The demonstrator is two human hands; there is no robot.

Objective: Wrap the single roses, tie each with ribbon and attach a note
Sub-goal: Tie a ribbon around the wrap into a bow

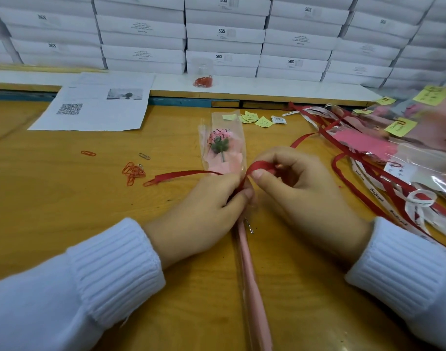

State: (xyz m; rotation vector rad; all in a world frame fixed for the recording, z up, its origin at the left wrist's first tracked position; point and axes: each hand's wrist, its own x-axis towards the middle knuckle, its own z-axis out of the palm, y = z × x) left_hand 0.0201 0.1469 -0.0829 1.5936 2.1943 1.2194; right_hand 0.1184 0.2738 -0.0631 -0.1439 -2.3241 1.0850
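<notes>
Left hand (pixel 206 211) and right hand (pixel 302 196) fingers (pixel 259 174) pinch the red ribbon (pixel 261 165), apparently looped round the wrapped rose (pixel 223 148).

Lit brightly and evenly from overhead, with only soft, faint shadows on the bench (pixel 65 198). Sharp at centre. Bowed by wide-angle distortion toward the edges, plainly along the stacked white boxes (pixel 224 34). Smeared at the bench's right edge around the yellow sticky notes (pixel 430 95). Streaked with glare on the cellophane sleeves (pixel 424 171) there.

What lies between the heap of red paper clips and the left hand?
Head view: the loose end of the red ribbon, running from the left hand toward the paper clips.
</notes>
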